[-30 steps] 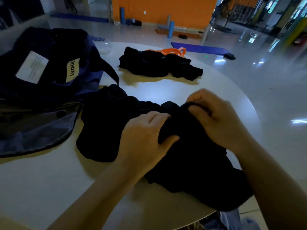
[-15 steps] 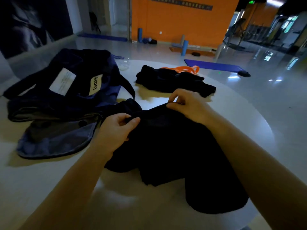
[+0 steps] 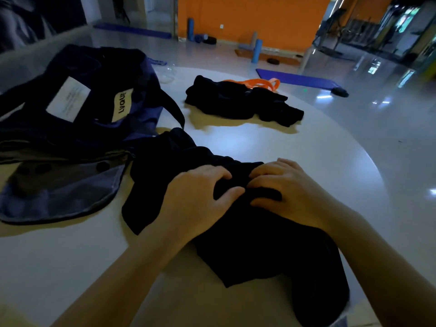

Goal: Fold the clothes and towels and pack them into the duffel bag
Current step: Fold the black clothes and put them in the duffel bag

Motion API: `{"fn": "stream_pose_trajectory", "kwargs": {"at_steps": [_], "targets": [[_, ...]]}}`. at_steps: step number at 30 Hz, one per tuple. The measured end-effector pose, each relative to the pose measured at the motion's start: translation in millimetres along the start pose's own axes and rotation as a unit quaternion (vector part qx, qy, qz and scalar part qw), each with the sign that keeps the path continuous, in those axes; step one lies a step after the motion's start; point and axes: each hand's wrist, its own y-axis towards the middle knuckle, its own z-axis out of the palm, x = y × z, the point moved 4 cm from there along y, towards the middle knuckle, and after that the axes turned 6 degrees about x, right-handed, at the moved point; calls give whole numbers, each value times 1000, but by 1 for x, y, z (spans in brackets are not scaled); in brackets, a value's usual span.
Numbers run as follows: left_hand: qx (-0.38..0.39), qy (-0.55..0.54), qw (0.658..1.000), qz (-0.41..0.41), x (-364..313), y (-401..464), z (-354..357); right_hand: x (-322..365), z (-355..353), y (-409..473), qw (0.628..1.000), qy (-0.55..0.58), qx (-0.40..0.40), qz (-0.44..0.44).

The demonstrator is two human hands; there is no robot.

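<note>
Tabletop: both hands gripping black garment.

white round table, purple mat (floor), orange wall

bag, far left on desk | small pale tag: "LVQUE", letters running sideways | larger white label left of it: faint print, too small to read

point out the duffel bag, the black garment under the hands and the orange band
duffel bag [image 3: 139,114], head view, on its blue side panel.
black garment [image 3: 271,251], head view, on the cloth near the table edge.
orange band [image 3: 257,82], head view, on the loop behind the far black pile.
</note>
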Motion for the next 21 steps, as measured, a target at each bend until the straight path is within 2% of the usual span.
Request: {"fn": "stream_pose_trajectory", "kwargs": {"at_steps": [4, 6, 8, 12, 15, 18, 19, 21], "targets": [[-17, -7, 1000, 13, -4, -5, 7, 2, -10, 1, 992, 72, -100, 18], [-38, 12, 999, 19, -9, -3, 7, 2, -24, 3, 976, 146, -154, 50], [-53, 18, 998, 17, -13, 1, 7, 6, -40, 7, 963, 166, -205, 61], [-66, -101, 993, 7, -14, 11, -7, 13, -69, 19, 951, 154, -264, 39], [-63, -261, 963, -12, -13, 18, -31, 11, -86, 28, 945, 153, -286, 40], [-70, -382, 920, -58, -6, 20, -47, 4, -86, 44, 953, 146, -262, 46], [-70, -391, 915, -71, 0, 20, -50, 1, -81, 49, 956, 142, -251, 47], [-74, -340, 933, -88, 15, 16, -53, -4, -66, 62, 962, 139, -229, 47]]}}
